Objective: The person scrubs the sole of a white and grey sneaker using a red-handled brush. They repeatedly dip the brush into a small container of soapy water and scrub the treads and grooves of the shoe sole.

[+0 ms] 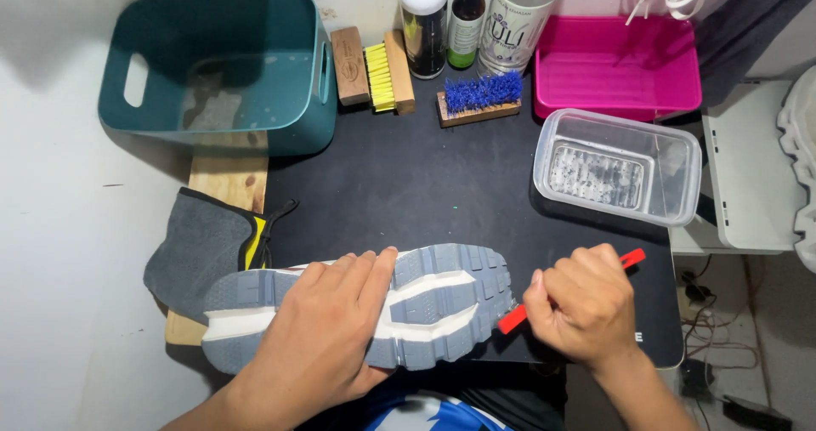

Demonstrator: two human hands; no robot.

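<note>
Sole-up near the front edge of the black mat (442, 184) lies the shoe (442, 299), toe toward my right hand (582, 308). Its grey tread looks fairly clean where I can see it, though my left hand (327, 329) covers the middle, so I judge the work well along, not finished. That hand lies flat, fingers (357, 269) stretched over the sole, pinning it. On the right, my fingers are curled tight around a thin red tool (512, 319), its tip just beside the toe.
</note>
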